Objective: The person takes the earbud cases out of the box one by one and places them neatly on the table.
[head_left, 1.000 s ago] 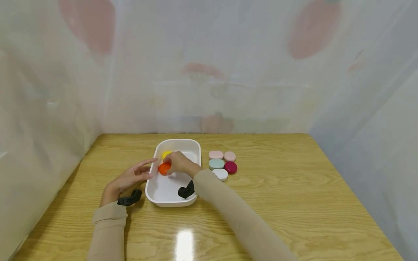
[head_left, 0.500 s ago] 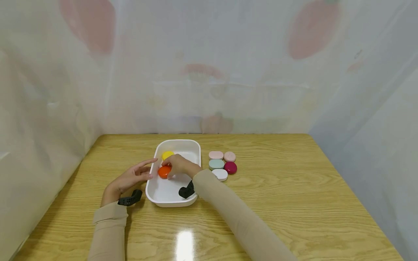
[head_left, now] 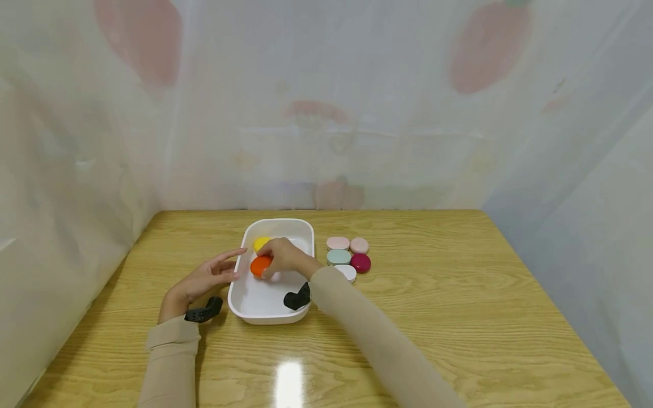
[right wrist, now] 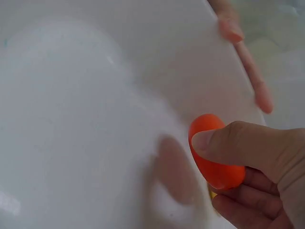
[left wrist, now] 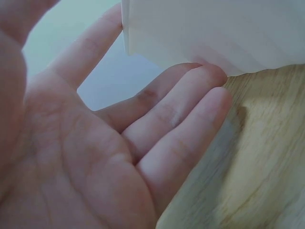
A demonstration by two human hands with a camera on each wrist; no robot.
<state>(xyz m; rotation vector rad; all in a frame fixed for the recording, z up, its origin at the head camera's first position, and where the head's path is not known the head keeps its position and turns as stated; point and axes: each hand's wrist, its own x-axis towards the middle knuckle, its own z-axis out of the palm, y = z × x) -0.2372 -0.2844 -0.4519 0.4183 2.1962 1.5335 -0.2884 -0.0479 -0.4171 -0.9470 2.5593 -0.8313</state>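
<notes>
In the head view my right hand point(head_left: 285, 256) reaches into a white tub point(head_left: 255, 303) and pinches an orange bar of soap point(head_left: 261, 266) by its edges. The right wrist view shows the thumb on one face of that glossy oval soap point(right wrist: 214, 162), the fingers behind it, and its shadow on the tub's floor. A yellow soap point(head_left: 262, 243) lies at the tub's far left, partly covered by this hand. My left hand point(head_left: 206, 276) stays at the tub's left side, fingers extended and fingertips against the outer wall point(left wrist: 176, 33).
Right of the tub several soaps sit close together: a pale pink oval point(head_left: 338, 243), a pink round one point(head_left: 359, 245), a mint oval point(head_left: 339, 257), a dark red round one point(head_left: 360, 263) and a white oval point(head_left: 347, 273), partly behind the right sleeve. Curtains enclose the wooden table point(head_left: 459, 294).
My right hand first shifted slightly toward me with the orange soap, then a little to the right and back. More of the yellow soap showed half a second ago. The left hand has stayed still.
</notes>
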